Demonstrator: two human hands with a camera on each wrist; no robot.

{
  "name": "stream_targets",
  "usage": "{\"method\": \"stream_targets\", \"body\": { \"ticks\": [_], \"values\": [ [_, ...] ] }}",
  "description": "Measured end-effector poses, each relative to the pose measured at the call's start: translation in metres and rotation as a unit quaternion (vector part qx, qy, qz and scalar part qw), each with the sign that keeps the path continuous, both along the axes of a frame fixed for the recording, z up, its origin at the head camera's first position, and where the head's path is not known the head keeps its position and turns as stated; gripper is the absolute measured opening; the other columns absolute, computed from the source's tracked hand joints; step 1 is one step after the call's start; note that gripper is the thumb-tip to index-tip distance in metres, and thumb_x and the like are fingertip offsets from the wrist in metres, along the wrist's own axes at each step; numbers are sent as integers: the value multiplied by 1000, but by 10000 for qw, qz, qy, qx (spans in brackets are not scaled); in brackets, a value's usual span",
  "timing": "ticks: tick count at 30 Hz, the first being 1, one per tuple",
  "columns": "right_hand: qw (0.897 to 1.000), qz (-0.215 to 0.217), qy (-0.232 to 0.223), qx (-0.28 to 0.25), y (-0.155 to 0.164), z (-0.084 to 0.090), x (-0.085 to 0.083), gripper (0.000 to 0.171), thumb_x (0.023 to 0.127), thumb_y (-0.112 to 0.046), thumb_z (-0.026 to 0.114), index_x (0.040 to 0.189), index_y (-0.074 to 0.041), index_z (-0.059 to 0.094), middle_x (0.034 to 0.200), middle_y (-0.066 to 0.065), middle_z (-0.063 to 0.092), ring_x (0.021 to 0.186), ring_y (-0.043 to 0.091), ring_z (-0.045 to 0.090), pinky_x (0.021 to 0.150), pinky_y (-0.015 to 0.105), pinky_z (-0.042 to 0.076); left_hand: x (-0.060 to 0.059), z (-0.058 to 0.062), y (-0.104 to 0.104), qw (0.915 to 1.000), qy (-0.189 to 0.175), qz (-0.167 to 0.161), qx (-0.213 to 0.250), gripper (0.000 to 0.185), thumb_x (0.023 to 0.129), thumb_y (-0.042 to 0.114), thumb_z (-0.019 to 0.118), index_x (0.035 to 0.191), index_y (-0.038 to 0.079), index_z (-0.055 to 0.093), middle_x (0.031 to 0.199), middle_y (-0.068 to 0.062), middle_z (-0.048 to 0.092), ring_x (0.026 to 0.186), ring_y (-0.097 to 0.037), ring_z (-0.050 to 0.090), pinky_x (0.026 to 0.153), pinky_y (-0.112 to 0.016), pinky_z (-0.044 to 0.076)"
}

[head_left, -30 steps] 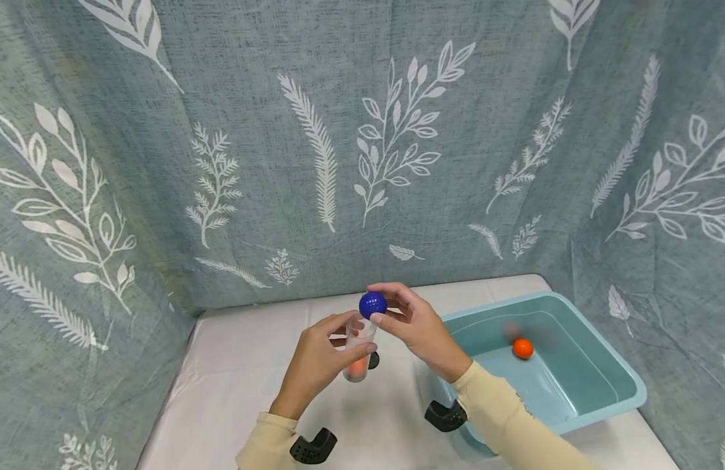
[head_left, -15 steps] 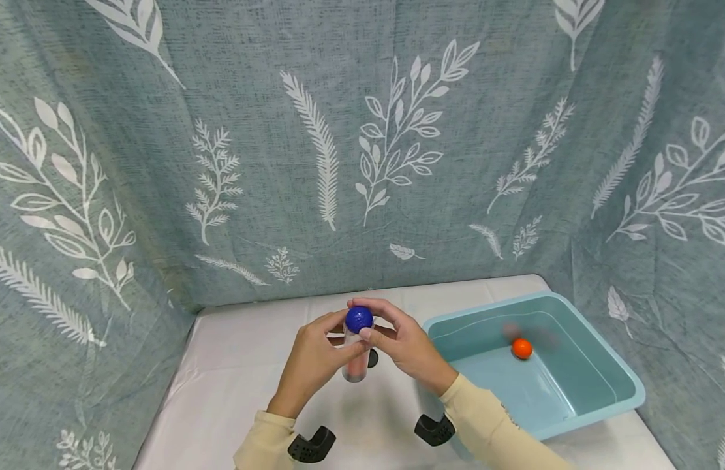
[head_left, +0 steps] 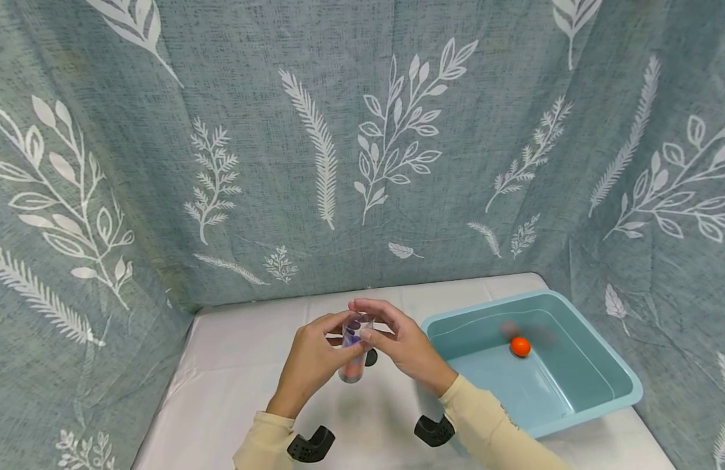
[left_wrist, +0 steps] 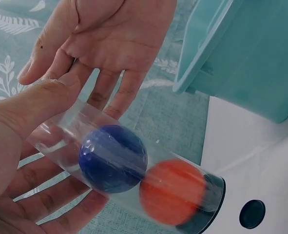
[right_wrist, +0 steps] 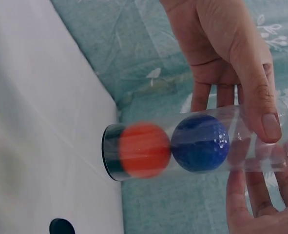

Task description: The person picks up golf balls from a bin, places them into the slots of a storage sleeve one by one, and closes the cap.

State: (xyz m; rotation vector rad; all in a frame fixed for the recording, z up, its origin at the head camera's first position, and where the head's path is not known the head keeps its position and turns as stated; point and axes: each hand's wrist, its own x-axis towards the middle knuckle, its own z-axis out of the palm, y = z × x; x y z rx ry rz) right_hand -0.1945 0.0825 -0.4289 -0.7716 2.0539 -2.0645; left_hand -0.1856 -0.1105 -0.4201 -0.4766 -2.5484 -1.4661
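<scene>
you are loading a clear plastic tube (head_left: 355, 349): a dimpled blue ball (left_wrist: 113, 158) is sitting above an orange ball (left_wrist: 172, 191) inside. your left hand (head_left: 311, 361) is gripping the tube; your right hand (head_left: 406, 346) is hovering, fingers relaxed. next, i judge, you are reaching for the loose orange ball (head_left: 519, 346) over the teal tub rim (head_left: 456, 312), with open white surface (head_left: 239, 365) to the left.
</scene>
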Motion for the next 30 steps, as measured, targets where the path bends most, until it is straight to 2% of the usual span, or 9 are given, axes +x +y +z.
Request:
{"method": "stream_targets", "body": {
  "ticks": [7,10,13,17,21,26,30],
  "values": [
    [9974,-644,-321,93,2,-1,2,44,102,-23,64,143,-15,52,144,-3,51,135,22,47,111,42,44,0,-1,1,10000,12,-71,55,49,76,29,91,121,18,74,104,5,72,96,-10,68,83,-28,60],
    [9947,-995,-245,41,4,-1,1,42,102,-25,65,141,-16,53,141,-2,54,134,25,48,110,45,45,0,-2,1,9999,-10,-83,78,49,76,30,91,120,17,74,103,4,72,96,-10,69,83,-30,61],
    [9902,-1392,-128,-35,7,0,0,39,101,-24,65,138,-16,55,138,2,55,130,26,51,107,41,47,0,-4,0,9999,-69,-72,69,49,76,33,91,120,18,74,104,4,72,96,-11,68,83,-33,61],
    [9782,-2060,-62,-245,16,2,-2,38,101,-16,66,136,-9,54,133,12,56,123,25,55,102,31,50,1,-5,1,9998,-167,-87,27,51,77,35,90,121,18,73,106,4,71,96,-12,68,84,-35,61],
    [9623,-2671,-13,-508,30,4,-5,38,100,-11,66,134,-4,53,128,15,56,118,23,55,99,27,49,1,-6,1,9998,-191,-98,37,51,76,34,91,121,17,73,107,4,72,96,-12,68,84,-33,61],
    [9457,-3188,-27,-635,53,2,-11,40,98,-7,67,135,-1,52,126,15,56,116,22,54,98,25,49,1,-8,1,9998,-142,-102,127,48,76,31,91,119,19,74,106,4,72,96,-12,68,83,-29,61],
    [9338,-3535,-236,-491,73,-4,-15,42,99,-7,66,136,1,49,127,16,54,116,22,52,99,25,47,0,-8,3,9995,-150,-166,204,47,76,32,91,118,22,73,108,4,72,96,-11,68,83,-29,60]
  ]
}}
